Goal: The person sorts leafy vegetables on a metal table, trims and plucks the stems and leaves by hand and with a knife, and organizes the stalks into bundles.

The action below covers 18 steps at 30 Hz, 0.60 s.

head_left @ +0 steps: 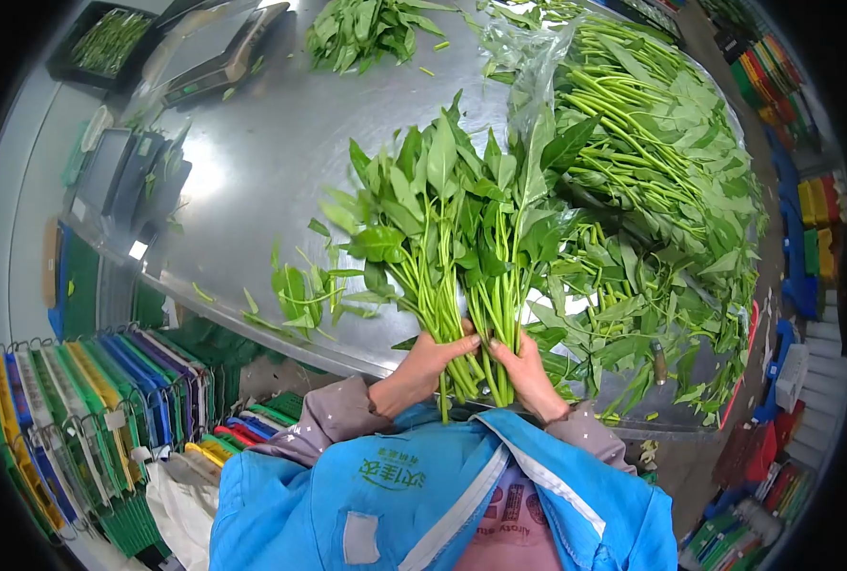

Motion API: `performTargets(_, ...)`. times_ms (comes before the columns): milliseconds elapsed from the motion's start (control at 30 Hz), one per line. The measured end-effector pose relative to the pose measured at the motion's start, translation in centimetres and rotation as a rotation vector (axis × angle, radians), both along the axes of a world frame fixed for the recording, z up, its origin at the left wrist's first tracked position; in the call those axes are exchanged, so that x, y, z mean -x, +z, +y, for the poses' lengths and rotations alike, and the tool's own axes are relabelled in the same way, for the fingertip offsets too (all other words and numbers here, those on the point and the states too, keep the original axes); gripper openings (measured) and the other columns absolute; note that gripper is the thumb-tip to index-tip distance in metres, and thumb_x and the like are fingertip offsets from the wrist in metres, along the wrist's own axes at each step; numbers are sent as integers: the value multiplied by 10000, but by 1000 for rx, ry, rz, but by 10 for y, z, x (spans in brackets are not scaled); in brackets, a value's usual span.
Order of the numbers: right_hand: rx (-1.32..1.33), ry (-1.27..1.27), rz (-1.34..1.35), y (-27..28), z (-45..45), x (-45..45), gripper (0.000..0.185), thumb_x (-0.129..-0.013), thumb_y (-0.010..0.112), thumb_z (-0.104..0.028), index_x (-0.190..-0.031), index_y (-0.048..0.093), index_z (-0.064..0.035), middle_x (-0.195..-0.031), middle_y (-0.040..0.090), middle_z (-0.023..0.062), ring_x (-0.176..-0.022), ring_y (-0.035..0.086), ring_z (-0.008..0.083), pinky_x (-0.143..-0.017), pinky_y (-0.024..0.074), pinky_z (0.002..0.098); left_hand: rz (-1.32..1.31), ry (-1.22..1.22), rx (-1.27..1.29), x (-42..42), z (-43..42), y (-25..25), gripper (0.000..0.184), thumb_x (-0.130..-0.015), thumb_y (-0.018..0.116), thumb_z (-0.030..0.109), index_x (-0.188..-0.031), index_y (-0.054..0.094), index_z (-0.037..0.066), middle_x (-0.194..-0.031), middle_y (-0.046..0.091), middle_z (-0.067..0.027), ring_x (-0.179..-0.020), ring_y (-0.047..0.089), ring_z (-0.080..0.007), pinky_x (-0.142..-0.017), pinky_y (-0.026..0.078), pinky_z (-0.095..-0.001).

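Observation:
My left hand (425,365) is closed round the lower stems of a bunch of leafy greens (426,271), which look like water spinach. My right hand (530,377) grips a second bunch (499,303) by its stems, close beside the first. Both bunches lean away from me with their leaves at the far end, over the front edge of the metal table (290,133). The thumbs lie on the stems, nearly touching; most of the fingers are hidden behind them. On the right is a large heap of the same greens (633,124), partly on clear plastic (538,86).
Loose leaves (299,290) lie at the table's left front. Another pile of greens (371,33) sits at the back. A scale-like device (219,57) stands far left. A brownish handle (659,364) pokes out among the right-hand leaves. Colourful crates (109,400) are stacked lower left.

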State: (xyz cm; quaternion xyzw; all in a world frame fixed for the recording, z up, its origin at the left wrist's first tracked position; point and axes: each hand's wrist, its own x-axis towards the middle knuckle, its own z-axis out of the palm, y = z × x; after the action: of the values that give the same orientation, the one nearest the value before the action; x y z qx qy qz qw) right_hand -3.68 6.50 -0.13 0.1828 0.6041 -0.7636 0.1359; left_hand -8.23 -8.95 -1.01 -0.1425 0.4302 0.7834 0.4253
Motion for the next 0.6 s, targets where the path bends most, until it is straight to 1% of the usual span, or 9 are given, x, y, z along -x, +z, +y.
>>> performTargets(33,-81,33,-15,-2,-1,-3,355,-834,546,-160,-1122,446,22,-1012,542,119,-886,514,166,-741,418,273,-72,-14,-86,2,-2,2,356,-789,621,133,-1099,471,43,-998,556,-58,-863,549,-144,-696,485,-296)
performTargets(67,-85,21,-24,-8,-1,-6,355,-834,546,-160,-1122,446,22,-1012,542,119,-886,514,166,-741,418,273,-81,-27,-90,5,-5,3,356,-789,621,133,-1099,471,43,-998,556,-58,-863,549,-144,-696,485,-296)
performTargets(133,-757,268,185,-8,-6,-4,561,-782,589,-261,-1196,364,43,-1160,432,210,-1035,431,283,-846,355,345,-251,-170,-258,12,-8,5,496,-800,606,135,-1230,370,59,-1141,490,-58,-995,512,-171,-775,478,-324)
performTargets(167,-910,404,178,-1,-6,-2,757,-713,614,-356,-1244,283,69,-1193,347,250,-1078,342,362,-894,284,405,-215,-195,-414,17,-4,6,520,-802,598,118,-1254,345,75,-1189,455,-60,-1057,483,-185,-830,458,-329)
performTargets(267,-1211,418,408,24,-8,11,766,-710,599,-381,-1278,272,15,-1087,417,233,-1025,374,370,-897,265,459,-167,-180,-217,14,2,3,523,-795,595,92,-1256,347,83,-1202,446,-55,-1074,466,-179,-849,444,-313)
performTargets(400,-1107,576,121,45,-2,24,746,-681,626,-418,-1185,369,67,-982,487,202,-897,483,316,-754,380,387,-14,-133,-169,16,7,7,511,-769,590,39,-1233,376,65,-1150,481,-49,-1043,477,-155,-833,435,-295)
performTargets(433,-1132,275,322,38,-1,21,484,-709,635,-308,-1026,507,35,-785,545,156,-701,531,275,-598,410,346,-18,-134,-170,15,6,5,511,-769,590,39,-1233,376,65,-1150,481,-49,-1043,477,-155,-833,435,-295)
performTargets(533,-810,124,90,35,1,31,244,-721,634,-200,-826,565,9,-627,524,128,-556,508,245,-502,389,324,-30,-169,-112,11,4,0,473,-756,589,28,-1192,408,54,-1116,496,-40,-999,491,-135,-818,431,-283)
performTargets(600,-798,43,139,31,-2,31,176,-731,631,-137,-689,539,6,-537,485,81,-482,473,169,-462,363,297,53,-124,-53,10,5,6,374,-743,590,24,-1095,463,30,-1006,545,-49,-894,533,-131,-759,452,-276)
